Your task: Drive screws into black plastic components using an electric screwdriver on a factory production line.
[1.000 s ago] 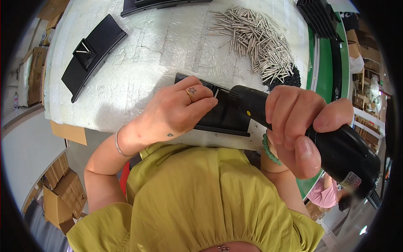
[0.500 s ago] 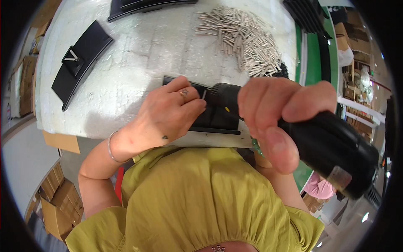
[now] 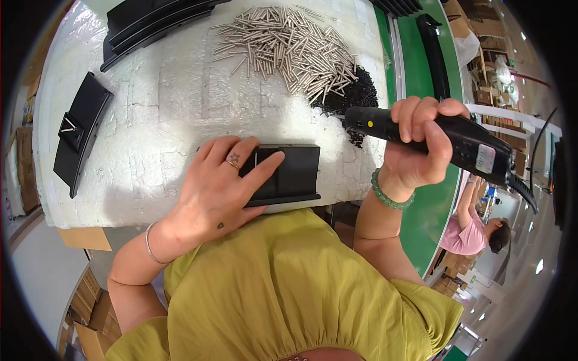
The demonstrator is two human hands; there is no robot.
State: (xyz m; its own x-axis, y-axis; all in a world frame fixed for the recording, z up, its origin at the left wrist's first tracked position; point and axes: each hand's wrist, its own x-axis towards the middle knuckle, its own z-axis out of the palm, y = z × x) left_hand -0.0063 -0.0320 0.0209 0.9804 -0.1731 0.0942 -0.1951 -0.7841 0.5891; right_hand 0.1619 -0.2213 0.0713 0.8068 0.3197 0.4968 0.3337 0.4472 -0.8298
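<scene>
My right hand (image 3: 421,144) is closed around a black electric screwdriver (image 3: 481,153). The screwdriver lies nearly level, its nose pointing left beside a small heap of black screws (image 3: 363,90). My left hand (image 3: 217,180) grips a black plastic panel (image 3: 298,171) near the front edge of the table, with the thumb at its near edge and the index finger stretched across its top. A thin silvery pin shows on the panel beside that finger. The hand covers the panel's left part.
A large pile of silvery metal pins (image 3: 283,45) lies beyond the panel. Another black panel (image 3: 81,132) with two pins on it rests at the left, and stacked black panels (image 3: 156,27) stand at the back left. A green surface (image 3: 415,66) runs along the right; a person in pink (image 3: 466,231) is beyond.
The screwdriver has moved from over the panel rightward to the black screws. My left hand has opened from a pinch and spread over the panel. The view has shifted.
</scene>
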